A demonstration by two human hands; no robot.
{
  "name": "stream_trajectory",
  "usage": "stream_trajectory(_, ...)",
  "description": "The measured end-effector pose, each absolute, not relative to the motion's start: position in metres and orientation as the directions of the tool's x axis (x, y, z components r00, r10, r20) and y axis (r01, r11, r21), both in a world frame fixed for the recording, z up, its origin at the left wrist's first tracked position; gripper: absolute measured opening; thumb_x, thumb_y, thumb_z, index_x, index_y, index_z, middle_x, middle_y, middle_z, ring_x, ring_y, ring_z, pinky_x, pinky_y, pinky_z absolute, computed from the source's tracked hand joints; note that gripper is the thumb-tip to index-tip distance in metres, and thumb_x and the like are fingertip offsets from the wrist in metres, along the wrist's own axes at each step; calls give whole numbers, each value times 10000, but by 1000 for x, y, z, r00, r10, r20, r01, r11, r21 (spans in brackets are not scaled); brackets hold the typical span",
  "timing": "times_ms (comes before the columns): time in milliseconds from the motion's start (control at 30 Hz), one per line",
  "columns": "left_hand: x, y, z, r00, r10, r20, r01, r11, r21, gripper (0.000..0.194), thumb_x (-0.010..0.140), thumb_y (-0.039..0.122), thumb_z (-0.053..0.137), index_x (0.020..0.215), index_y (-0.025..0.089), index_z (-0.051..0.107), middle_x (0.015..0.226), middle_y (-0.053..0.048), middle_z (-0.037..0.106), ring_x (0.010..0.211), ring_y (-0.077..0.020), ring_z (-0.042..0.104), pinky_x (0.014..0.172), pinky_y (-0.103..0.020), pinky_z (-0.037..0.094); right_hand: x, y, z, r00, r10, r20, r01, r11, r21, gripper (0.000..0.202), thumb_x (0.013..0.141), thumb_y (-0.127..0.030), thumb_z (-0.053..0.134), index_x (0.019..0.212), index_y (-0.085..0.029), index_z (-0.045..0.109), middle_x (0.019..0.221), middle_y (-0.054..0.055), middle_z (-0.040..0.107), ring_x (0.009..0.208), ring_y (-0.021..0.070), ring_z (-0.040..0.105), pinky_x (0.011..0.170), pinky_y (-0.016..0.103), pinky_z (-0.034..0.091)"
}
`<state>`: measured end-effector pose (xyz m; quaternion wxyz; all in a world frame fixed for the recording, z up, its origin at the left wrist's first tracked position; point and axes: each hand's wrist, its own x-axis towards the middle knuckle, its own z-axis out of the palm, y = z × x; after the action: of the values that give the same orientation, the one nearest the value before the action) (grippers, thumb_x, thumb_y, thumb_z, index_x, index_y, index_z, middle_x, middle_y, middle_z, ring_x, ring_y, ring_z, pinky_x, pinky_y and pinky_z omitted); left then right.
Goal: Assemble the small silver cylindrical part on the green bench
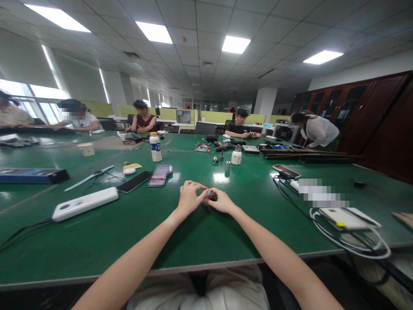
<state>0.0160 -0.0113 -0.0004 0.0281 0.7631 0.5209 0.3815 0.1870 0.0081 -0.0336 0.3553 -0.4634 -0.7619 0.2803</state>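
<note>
My left hand (191, 196) and my right hand (223, 200) meet low over the green table (180, 241) in front of me. Between their fingertips is a small, shiny, roundish piece (208, 193), partly hidden and too small for me to tell its kind. Thumbs and forefingers of both hands are closed on it. Beyond the hands stand a small silver cylinder (227, 166), a white patterned bottle (236, 156) and small dark metal parts (216, 159).
Left lie a white power strip (85, 204), a black phone (134, 182), a wristwatch-like strap (90, 177) and a drink bottle (155, 147). Right are a phone (286, 171), a white box (348, 218) and looped cables (318, 226). Several people sit or stand around the table.
</note>
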Motion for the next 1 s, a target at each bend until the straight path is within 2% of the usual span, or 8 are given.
stream_trajectory(367, 18, -10, 0, 197, 822, 534, 740, -482, 470, 207, 879, 306, 599, 966, 256, 780, 1005, -58, 761, 1048, -284, 544, 907, -459, 410, 187, 10, -35, -332, 900, 283, 489, 421, -764, 375, 748, -331, 779, 1074, -204, 641, 958, 52, 728, 905, 215, 693, 827, 343, 538)
stream_trajectory(500, 17, -9, -1, 142, 814, 564, 722, -475, 503, 214, 823, 277, 653, 1007, 259, 761, 972, -46, 764, 1037, -278, 567, 900, -442, 437, 187, 9, -34, -331, 900, 283, 491, 421, -763, 369, 749, -331, 779, 1070, -209, 644, 947, 49, 730, 901, 219, 694, 831, 348, 536)
stream_trajectory(800, 16, -6, -2, 177, 765, 620, 583, -589, 560, 163, 825, 245, 654, 960, 246, 745, 860, -16, 781, 956, -229, 647, 871, -375, 493, 186, 6, -31, -331, 903, 276, 526, 419, -740, 356, 758, -320, 770, 1069, -205, 638, 928, 47, 723, 894, 212, 686, 831, 342, 529)
stream_trajectory(1000, 6, 5, -5, 84, 764, 640, 670, -519, 531, 141, 857, 267, 636, 964, 255, 728, 905, -15, 786, 943, -232, 649, 904, -397, 466, 186, 6, -32, -331, 902, 278, 511, 419, -751, 369, 761, -334, 765, 1084, -209, 637, 972, 52, 729, 911, 217, 687, 850, 349, 529)
